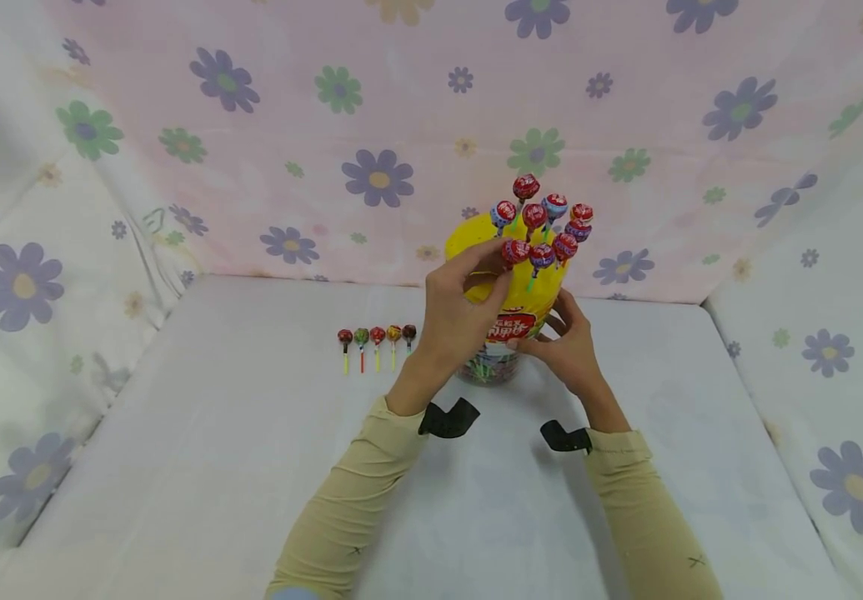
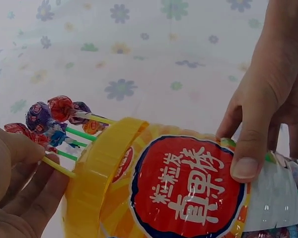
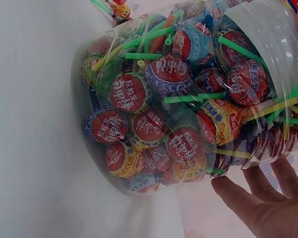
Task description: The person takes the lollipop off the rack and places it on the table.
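A clear plastic candy jar (image 1: 514, 327) with a yellow lid (image 2: 97, 183) stands on the table, packed with wrapped lollipops (image 3: 129, 91). Several more lollipops (image 1: 534, 217) stick up out of the lid. My left hand (image 1: 454, 312) pinches a red-wrapped lollipop (image 2: 25, 131) by its head, and its yellow stick (image 2: 59, 166) meets the lid; whether the stick is seated in a hole cannot be seen. My right hand (image 1: 569, 346) holds the jar's right side, thumb on the front near the label and fingers round the back.
Left of the jar, several lollipops (image 1: 377, 336) lie in a row on the white table (image 1: 251, 467), sticks toward me. Flower-patterned cloth (image 1: 401, 100) hangs behind and at both sides. A black wrist mount (image 1: 449, 418) juts out at my left wrist, another (image 1: 564, 436) at my right.
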`<control>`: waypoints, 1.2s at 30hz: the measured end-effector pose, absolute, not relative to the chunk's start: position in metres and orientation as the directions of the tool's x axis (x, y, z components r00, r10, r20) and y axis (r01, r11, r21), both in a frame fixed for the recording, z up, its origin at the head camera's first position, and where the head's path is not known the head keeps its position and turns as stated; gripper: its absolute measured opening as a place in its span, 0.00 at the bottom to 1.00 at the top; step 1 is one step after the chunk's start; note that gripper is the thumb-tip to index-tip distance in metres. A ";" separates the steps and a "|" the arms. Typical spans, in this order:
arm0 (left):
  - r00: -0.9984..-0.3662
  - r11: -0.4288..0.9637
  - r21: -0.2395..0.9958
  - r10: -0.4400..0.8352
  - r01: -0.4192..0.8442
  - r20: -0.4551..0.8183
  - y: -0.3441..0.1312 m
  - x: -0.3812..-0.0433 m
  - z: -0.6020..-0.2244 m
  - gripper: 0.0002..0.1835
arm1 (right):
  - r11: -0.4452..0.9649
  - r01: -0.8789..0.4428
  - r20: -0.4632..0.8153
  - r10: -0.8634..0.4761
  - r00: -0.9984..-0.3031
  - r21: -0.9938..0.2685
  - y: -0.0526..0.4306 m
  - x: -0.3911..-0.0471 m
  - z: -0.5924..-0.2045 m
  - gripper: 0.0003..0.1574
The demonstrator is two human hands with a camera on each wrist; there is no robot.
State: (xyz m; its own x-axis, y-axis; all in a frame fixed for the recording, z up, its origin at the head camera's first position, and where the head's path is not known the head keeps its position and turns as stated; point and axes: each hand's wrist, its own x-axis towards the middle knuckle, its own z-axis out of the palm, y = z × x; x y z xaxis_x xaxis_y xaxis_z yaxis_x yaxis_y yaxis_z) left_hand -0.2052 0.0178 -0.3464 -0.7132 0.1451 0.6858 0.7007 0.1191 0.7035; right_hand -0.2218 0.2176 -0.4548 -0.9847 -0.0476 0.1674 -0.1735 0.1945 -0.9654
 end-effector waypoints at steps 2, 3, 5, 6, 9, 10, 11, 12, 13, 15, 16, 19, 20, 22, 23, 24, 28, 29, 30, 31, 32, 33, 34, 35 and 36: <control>-0.705 0.090 0.700 0.124 0.709 0.698 0.019 -0.205 -0.344 0.20 | 0.197 -0.170 0.164 -0.047 -0.985 -0.966 0.218 -0.222 -0.455 0.55; -0.700 0.078 0.696 0.114 0.714 0.705 0.020 -0.205 -0.344 0.20 | 0.199 -0.168 0.162 -0.046 -0.986 -0.966 0.218 -0.222 -0.455 0.55; -0.687 0.062 0.685 0.096 0.726 0.720 0.020 -0.204 -0.341 0.19 | 0.200 -0.164 0.159 -0.044 -0.986 -0.966 0.218 -0.222 -0.456 0.55; -0.684 0.058 0.682 0.089 0.729 0.724 0.020 -0.203 -0.341 0.19 | 0.201 -0.163 0.157 -0.043 -0.987 -0.966 0.218 -0.222 -0.456 0.55; -0.678 0.049 0.676 0.075 0.735 0.731 0.015 -0.198 -0.340 0.19 | 0.199 -0.166 0.160 -0.045 -0.986 -0.966 0.217 -0.222 -0.456 0.55; -0.675 0.047 0.674 0.071 0.738 0.734 0.013 -0.196 -0.340 0.19 | 0.198 -0.167 0.161 -0.046 -0.986 -0.966 0.216 -0.222 -0.456 0.55; -0.674 0.041 0.673 0.066 0.739 0.736 0.010 -0.195 -0.342 0.19 | 0.198 -0.168 0.162 -0.047 -0.986 -0.966 0.216 -0.222 -0.456 0.55; -0.673 0.035 0.673 0.060 0.739 0.737 0.007 -0.194 -0.343 0.19 | 0.197 -0.167 0.161 -0.047 -0.986 -0.966 0.216 -0.222 -0.455 0.55; -0.672 0.030 0.671 0.051 0.740 0.739 0.004 -0.193 -0.344 0.19 | 0.197 -0.165 0.159 -0.046 -0.986 -0.966 0.216 -0.223 -0.456 0.55; -0.675 0.028 0.674 0.025 0.738 0.737 -0.004 -0.193 -0.348 0.18 | 0.198 -0.160 0.153 -0.047 -0.987 -0.967 0.217 -0.223 -0.455 0.55; -0.678 0.031 0.678 0.010 0.735 0.735 -0.009 -0.193 -0.350 0.18 | 0.197 -0.158 0.151 -0.048 -0.987 -0.968 0.217 -0.223 -0.455 0.55; -0.694 0.048 0.695 -0.037 0.717 0.719 -0.024 -0.194 -0.356 0.18 | 0.192 -0.153 0.147 -0.048 -0.988 -0.969 0.218 -0.222 -0.455 0.55; -0.702 0.060 0.703 -0.050 0.708 0.711 -0.030 -0.194 -0.359 0.19 | 0.191 -0.154 0.147 -0.049 -0.988 -0.969 0.218 -0.222 -0.455 0.55; -0.718 0.079 0.722 -0.076 0.688 0.692 -0.040 -0.194 -0.364 0.19 | 0.192 -0.156 0.149 -0.050 -0.988 -0.969 0.218 -0.222 -0.455 0.55; -0.724 0.088 0.729 -0.088 0.679 0.685 -0.046 -0.195 -0.366 0.19 | 0.194 -0.157 0.150 -0.051 -0.987 -0.968 0.218 -0.222 -0.456 0.55; -0.730 0.103 0.737 -0.099 0.668 0.676 -0.051 -0.195 -0.369 0.19 | 0.195 -0.159 0.152 -0.051 -0.987 -0.968 0.218 -0.222 -0.456 0.55; -0.742 0.151 0.757 -0.149 0.636 0.653 -0.071 -0.197 -0.380 0.19 | 0.196 -0.159 0.153 -0.048 -0.987 -0.968 0.219 -0.222 -0.456 0.55; -0.741 0.166 0.758 -0.160 0.631 0.652 -0.076 -0.197 -0.383 0.19 | 0.195 -0.159 0.153 -0.047 -0.987 -0.968 0.219 -0.222 -0.456 0.55; -0.742 0.177 0.762 -0.173 0.623 0.647 -0.081 -0.198 -0.386 0.19 | 0.194 -0.158 0.152 -0.047 -0.987 -0.968 0.218 -0.222 -0.456 0.55; -0.744 0.182 0.767 -0.184 0.616 0.642 -0.086 -0.198 -0.389 0.19 | 0.193 -0.158 0.151 -0.047 -0.987 -0.969 0.218 -0.222 -0.456 0.55; -0.748 0.182 0.773 -0.195 0.608 0.634 -0.091 -0.198 -0.392 0.19 | 0.191 -0.157 0.151 -0.047 -0.987 -0.969 0.218 -0.222 -0.456 0.55; -0.754 0.182 0.781 -0.203 0.597 0.624 -0.096 -0.199 -0.396 0.19 | 0.191 -0.157 0.151 -0.047 -0.987 -0.969 0.218 -0.222 -0.456 0.55; -0.763 0.187 0.792 -0.213 0.581 0.610 -0.101 -0.200 -0.399 0.19 | 0.190 -0.157 0.151 -0.047 -0.987 -0.969 0.218 -0.222 -0.456 0.55; -0.773 0.196 0.803 -0.220 0.562 0.595 -0.107 -0.200 -0.404 0.19 | 0.189 -0.157 0.151 -0.048 -0.987 -0.969 0.218 -0.222 -0.456 0.55; -0.786 0.203 0.815 -0.222 0.542 0.577 -0.113 -0.201 -0.407 0.19 | 0.189 -0.156 0.150 -0.048 -0.988 -0.969 0.218 -0.222 -0.456 0.55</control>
State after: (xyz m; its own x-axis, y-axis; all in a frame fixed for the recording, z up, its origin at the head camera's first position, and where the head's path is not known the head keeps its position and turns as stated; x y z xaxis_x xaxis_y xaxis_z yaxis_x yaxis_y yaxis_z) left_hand -0.2007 -0.1127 -0.4075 -0.7855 -0.2225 0.5775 0.5419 0.2032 0.8155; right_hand -0.2219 0.2178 -0.4560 -0.9875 -0.0483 0.1497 -0.1562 0.1890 -0.9695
